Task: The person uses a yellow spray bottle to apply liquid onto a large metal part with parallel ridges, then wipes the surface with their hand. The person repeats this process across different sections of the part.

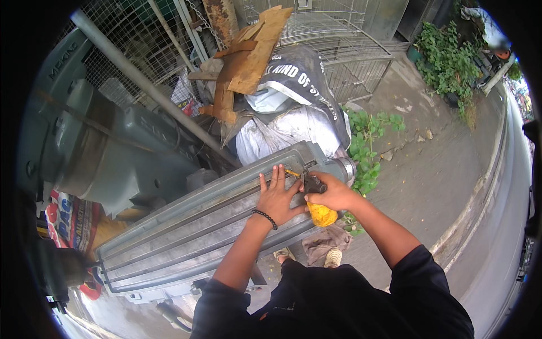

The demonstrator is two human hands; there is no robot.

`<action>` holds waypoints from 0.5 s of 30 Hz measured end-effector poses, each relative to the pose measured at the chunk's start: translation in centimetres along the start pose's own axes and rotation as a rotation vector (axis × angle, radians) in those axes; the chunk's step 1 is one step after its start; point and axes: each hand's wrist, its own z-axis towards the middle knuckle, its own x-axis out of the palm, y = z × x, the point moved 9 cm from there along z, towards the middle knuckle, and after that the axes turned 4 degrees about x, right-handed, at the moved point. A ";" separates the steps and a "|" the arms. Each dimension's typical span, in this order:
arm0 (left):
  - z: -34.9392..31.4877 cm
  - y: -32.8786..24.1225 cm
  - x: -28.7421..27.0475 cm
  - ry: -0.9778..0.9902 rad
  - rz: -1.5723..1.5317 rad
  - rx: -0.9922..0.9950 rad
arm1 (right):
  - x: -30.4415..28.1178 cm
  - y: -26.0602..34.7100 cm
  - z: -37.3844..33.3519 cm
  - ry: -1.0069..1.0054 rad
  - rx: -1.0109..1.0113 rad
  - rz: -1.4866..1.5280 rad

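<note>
A long grey ribbed casing (189, 240) lies slantwise in front of me. My left hand (275, 199) rests on its top with the fingers stretched out; a dark beaded bracelet circles that wrist. At the casing's right end, my right hand (334, 195) is closed round a tool with a dark upper part and a rounded yellow lower part (322, 216). Its exact kind does not show. A thin yellow piece (291, 172) lies just left of the tool's dark part, near my left fingertips. My left thumb and forefinger are close to the tool.
Large grey machine housings (141, 147) stand at the left, with a printed sack (73, 220) below. Behind the casing are white sacking (282, 133), torn cardboard (248, 65) and a wire cage (355, 73). Green plants (367, 150) grow at the right; a rag (324, 246) lies near my feet.
</note>
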 end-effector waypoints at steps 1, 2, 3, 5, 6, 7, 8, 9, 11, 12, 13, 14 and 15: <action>0.2 -0.2 0.1 -0.013 -0.012 0.005 | -0.5 -0.4 -0.1 -0.061 -0.016 0.021; 0.5 -0.4 0.2 -0.015 -0.004 0.012 | -0.3 -1.2 0.1 -0.011 0.014 0.062; 0.7 -0.4 0.4 -0.018 0.004 0.014 | -0.1 -1.6 0.3 0.044 0.044 0.104; 1.2 -0.6 0.7 -0.029 0.011 0.010 | -0.1 -2.2 0.0 0.070 0.087 0.164; 1.4 -0.6 0.7 -0.041 0.010 -0.003 | -0.2 -2.2 -0.3 0.048 0.097 0.180; 1.5 -0.6 0.8 -0.053 0.009 -0.016 | -0.4 -2.1 -0.7 0.025 0.108 0.197; 1.5 -0.7 0.9 -0.062 0.027 -0.025 | -0.4 -1.8 -1.3 0.064 0.123 0.216; 1.8 -1.0 1.0 -0.065 0.031 -0.021 | -1.2 -2.5 -2.0 0.008 0.129 0.259; 1.6 -1.1 1.0 -0.063 0.052 -0.030 | -1.8 -4.1 -3.3 -0.087 0.131 0.357; 1.3 -1.0 1.0 -0.030 0.077 -0.053 | -2.0 -3.2 -4.2 -0.099 0.160 0.415; 0.9 -0.7 0.8 -0.031 0.079 -0.072 | -2.0 -2.7 -4.7 -0.083 0.158 0.431; 0.4 -0.5 0.7 -0.033 0.081 -0.091 | -1.8 -2.4 -5.2 -0.066 0.155 0.447; 0.0 -0.4 0.6 -0.036 0.081 -0.107 | -1.8 -2.4 -5.6 -0.052 0.153 0.461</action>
